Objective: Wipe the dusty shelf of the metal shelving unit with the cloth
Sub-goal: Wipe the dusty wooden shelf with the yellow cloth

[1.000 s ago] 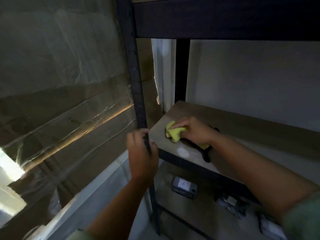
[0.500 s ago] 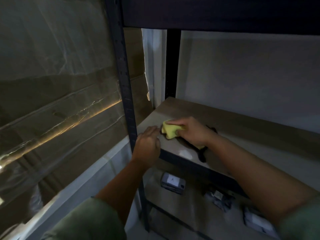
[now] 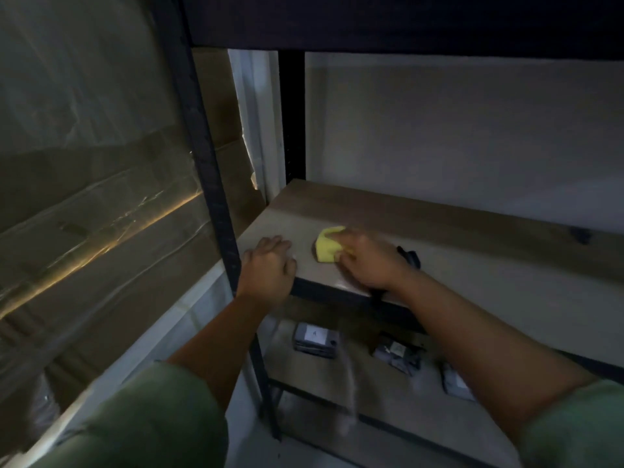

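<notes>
Cloth sits bunched under my right hand, fingers clamped on it, near the shelf front-left corner. Left hand has left the upright, now flat, fingers spread, bracing; wiping can run rightward.

The cloth is small, yellow and bunched into a crumpled wad; it lies pressed flat against the shelf, near the front-left corner; the shelf is a pale tan board, matt and dull, edged by a dark metal rail at the front; the shelving unit has black uprights.
</notes>
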